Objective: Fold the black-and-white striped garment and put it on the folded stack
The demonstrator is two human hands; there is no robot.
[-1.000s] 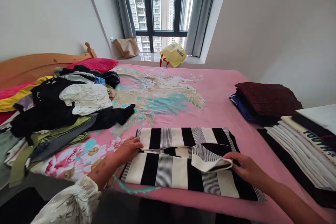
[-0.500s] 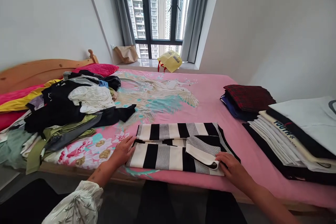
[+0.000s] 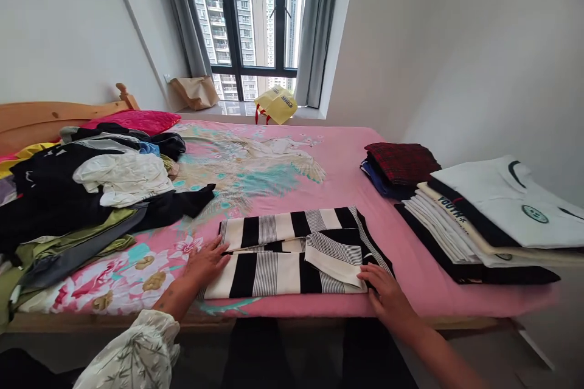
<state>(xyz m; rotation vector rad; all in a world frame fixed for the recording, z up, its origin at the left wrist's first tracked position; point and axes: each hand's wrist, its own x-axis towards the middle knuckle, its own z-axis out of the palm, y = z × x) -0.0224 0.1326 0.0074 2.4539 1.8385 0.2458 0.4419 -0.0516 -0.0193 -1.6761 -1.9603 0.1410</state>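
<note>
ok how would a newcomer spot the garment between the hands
On the pink bed, find the near edge. Between the left hand and right hand lies a folded garment. Its broad black and cream bands set it apart from the jumbled heap and neat stack.

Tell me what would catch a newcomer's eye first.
Likely the striped cloth folded at the near edge of the bed, the left hand at its left end, the right hand at its flap. Then come the heap of clothes at the left, and the neat stack topped by a white shirt at the right.
</note>
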